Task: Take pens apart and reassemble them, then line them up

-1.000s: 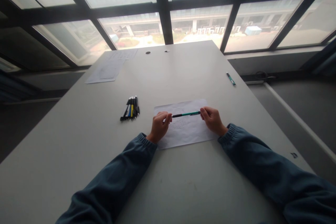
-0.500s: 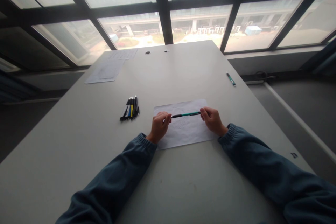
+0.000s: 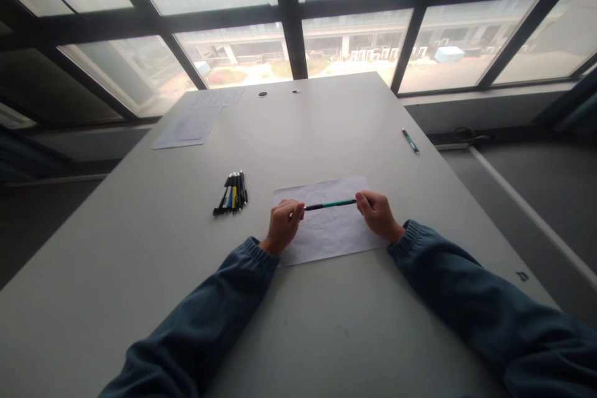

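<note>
Overhead, grey table (image 3: pixel 326 124) (windows (image 3: pixel 354 43) beyond), pen (image 3: pixel 330 204) in both hands

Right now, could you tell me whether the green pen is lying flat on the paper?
No, the green pen is held at its ends by the left hand and right hand above the paper.

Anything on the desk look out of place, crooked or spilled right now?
Nothing spilled or damaged. The one stray is a green pen lying alone near the table's right edge, apart from the bundle of pens. The left hand and right hand hold a green pen's ends above the slightly skewed sheet.
</note>
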`<state>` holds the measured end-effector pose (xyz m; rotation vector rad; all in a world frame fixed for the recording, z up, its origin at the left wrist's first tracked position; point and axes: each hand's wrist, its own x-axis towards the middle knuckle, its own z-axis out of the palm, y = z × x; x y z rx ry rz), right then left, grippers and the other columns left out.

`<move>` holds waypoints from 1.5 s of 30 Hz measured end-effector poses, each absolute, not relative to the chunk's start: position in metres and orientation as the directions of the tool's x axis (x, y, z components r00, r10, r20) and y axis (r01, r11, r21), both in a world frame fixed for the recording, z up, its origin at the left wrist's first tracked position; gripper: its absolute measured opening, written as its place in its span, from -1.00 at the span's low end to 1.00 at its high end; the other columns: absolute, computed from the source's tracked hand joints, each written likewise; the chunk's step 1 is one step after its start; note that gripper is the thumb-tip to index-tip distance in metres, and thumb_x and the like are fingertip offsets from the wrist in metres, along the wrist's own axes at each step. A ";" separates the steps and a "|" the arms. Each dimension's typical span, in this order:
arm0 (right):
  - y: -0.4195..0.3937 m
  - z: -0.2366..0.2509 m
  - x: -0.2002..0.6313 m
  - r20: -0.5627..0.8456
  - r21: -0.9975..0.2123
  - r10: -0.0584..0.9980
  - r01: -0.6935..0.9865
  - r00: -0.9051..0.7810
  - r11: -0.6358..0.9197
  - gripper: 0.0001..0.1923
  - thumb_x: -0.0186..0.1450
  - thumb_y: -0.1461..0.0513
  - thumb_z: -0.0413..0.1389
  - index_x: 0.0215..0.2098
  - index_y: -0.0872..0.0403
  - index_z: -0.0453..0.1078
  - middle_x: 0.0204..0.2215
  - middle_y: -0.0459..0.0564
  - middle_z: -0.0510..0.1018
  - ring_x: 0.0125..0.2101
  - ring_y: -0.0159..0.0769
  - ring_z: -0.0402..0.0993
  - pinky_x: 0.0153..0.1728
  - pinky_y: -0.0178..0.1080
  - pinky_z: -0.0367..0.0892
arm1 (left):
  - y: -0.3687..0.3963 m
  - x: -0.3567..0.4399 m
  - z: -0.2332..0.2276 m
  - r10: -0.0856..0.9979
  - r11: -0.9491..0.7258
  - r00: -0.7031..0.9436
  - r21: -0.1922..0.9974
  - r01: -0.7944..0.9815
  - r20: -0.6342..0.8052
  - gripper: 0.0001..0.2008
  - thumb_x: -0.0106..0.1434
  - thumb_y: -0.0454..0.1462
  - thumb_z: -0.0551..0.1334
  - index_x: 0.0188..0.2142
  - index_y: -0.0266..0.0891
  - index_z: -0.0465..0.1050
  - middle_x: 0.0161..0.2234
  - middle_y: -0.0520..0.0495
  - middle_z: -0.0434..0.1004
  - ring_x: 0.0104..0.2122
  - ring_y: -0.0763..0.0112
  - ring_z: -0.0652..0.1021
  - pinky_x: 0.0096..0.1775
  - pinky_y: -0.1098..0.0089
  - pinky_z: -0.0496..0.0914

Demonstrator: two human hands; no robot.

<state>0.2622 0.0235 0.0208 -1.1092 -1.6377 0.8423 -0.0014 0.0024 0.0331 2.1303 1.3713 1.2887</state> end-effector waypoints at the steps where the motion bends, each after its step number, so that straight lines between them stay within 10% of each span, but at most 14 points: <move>1: 0.024 0.021 0.262 0.326 -0.893 0.935 0.279 -0.137 0.353 -0.46 0.42 -0.08 -0.03 -0.61 0.03 0.15 -0.69 -0.16 0.18 -0.61 -0.41 0.09 -0.55 -0.28 0.03 | 0.002 -0.001 0.033 0.843 -0.497 0.143 0.649 0.576 0.519 -0.44 0.47 -0.05 0.00 -0.65 -0.20 0.20 -0.68 0.05 0.27 -0.59 0.44 0.35 -0.30 0.32 0.28; 45: 0.024 0.018 0.261 0.330 -0.897 0.930 0.252 -0.161 0.362 -0.45 0.45 -0.03 -0.06 -0.63 0.04 0.05 -0.69 -0.17 0.12 -0.62 -0.45 0.02 -0.55 -0.28 -0.02 | 0.002 -0.001 0.033 0.843 -0.503 0.140 0.668 0.549 0.519 -0.44 0.48 -0.14 0.00 -0.68 -0.21 0.15 -0.70 0.06 0.24 -0.61 0.49 0.31 -0.38 0.38 0.23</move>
